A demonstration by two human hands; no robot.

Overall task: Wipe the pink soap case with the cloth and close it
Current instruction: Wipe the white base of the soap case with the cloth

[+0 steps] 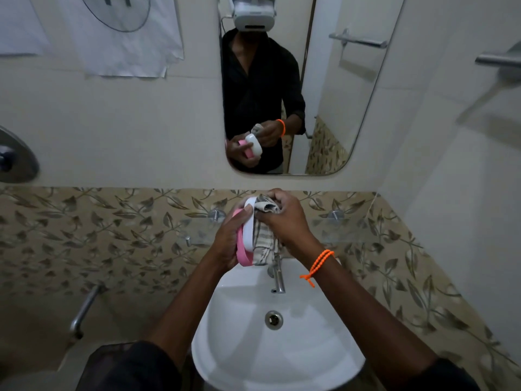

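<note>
My left hand [227,244] holds the pink soap case [242,251] on edge above the sink, hinged open, with its white half [249,230] standing to the right of the pink half. My right hand [284,218] grips a striped grey cloth [263,238] and presses it against the white half's inner side. The cloth hangs down past the case's lower end. Part of the case is hidden by my fingers and the cloth. The mirror [338,88] reflects both hands with the case and cloth.
A white sink [242,348] with a drain [273,320] lies below my hands, and a chrome tap [277,277] stands at its back. A glass shelf [346,230] runs along the tiled wall. A chrome handle [84,309] sticks out at the left.
</note>
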